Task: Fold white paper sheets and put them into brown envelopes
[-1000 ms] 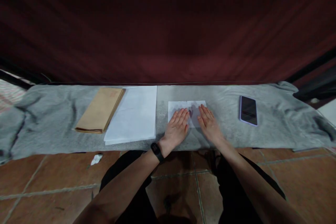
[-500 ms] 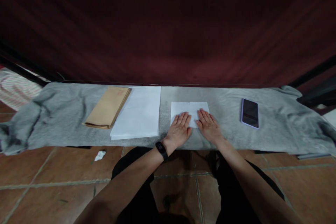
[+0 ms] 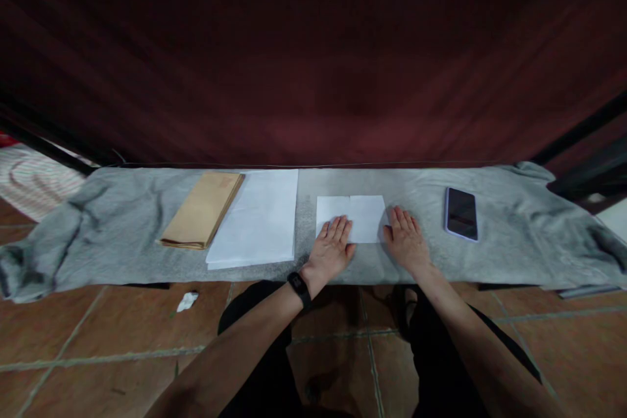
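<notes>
A small folded white paper (image 3: 360, 215) lies on a grey cloth (image 3: 509, 235) spread along the floor. My left hand (image 3: 330, 249) rests flat on the paper's near left corner, fingers stretched out, a black band on its wrist. To the right of the paper's edge my right hand (image 3: 406, 240) lies flat on the cloth with its fingers spread, holding nothing. A crease runs down the middle of the paper.
A stack of white sheets (image 3: 259, 225) and a pile of brown envelopes (image 3: 203, 209) lie left of the paper. A phone (image 3: 461, 213) lies face up at the right. A dark red curtain (image 3: 313, 65) hangs behind. A paper scrap (image 3: 187, 301) sits on the tiled floor.
My right hand has slid off the folded paper to the right onto the cloth. My left hand has drawn back toward the paper's near edge. The view has shifted slightly.
</notes>
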### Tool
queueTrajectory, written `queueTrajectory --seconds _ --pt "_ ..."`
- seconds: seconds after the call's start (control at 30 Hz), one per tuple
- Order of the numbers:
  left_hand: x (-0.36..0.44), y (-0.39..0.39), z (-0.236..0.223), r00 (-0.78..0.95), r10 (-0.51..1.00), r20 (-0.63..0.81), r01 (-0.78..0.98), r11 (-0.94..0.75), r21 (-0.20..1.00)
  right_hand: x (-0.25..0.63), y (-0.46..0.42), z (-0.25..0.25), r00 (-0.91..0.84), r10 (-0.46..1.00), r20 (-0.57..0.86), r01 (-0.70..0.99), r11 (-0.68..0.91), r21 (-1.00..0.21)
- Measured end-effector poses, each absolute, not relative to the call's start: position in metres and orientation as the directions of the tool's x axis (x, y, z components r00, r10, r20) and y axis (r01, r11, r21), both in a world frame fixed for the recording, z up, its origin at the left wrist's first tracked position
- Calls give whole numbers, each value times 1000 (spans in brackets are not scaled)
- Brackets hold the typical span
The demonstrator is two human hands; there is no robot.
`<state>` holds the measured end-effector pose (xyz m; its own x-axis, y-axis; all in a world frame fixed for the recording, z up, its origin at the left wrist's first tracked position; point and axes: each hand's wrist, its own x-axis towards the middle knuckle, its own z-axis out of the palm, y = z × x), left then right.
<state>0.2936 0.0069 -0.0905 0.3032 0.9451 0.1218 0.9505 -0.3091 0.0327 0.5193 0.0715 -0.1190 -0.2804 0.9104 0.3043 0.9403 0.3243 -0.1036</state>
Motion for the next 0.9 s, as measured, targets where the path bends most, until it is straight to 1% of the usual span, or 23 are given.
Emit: queueTrajectory --seconds 0.07,0.2,0.3,0.37,0.47,0.6,0.8,0.9 --pt "293 9 -88 308 940 144 947 -318 46 511 73 -112 -314 898 308 913 374 -161" --pt "296 21 -85 322 918 231 936 -345 67 485 75 -102 -442 859 258 801 507 -319" --pt "298 33 -89 343 907 244 929 -367 57 469 75 -102 -514 826 232 741 563 -366" --pt "298 39 -94 339 915 219 932 -359 57 463 73 -104 -537 815 218 736 579 -352" --pt "295 41 -100 329 927 181 936 -345 65 463 72 -110 -537 817 209 766 576 -285" --pt "288 41 -101 333 929 164 933 -350 88 471 75 -116 -510 833 213 810 549 -209" --pt "273 41 -96 222 968 119 967 -234 97 487 85 -119 -458 867 196 864 486 -131" --pt "271 41 -94 208 973 100 972 -217 85 497 88 -121 -434 882 184 885 456 -98"
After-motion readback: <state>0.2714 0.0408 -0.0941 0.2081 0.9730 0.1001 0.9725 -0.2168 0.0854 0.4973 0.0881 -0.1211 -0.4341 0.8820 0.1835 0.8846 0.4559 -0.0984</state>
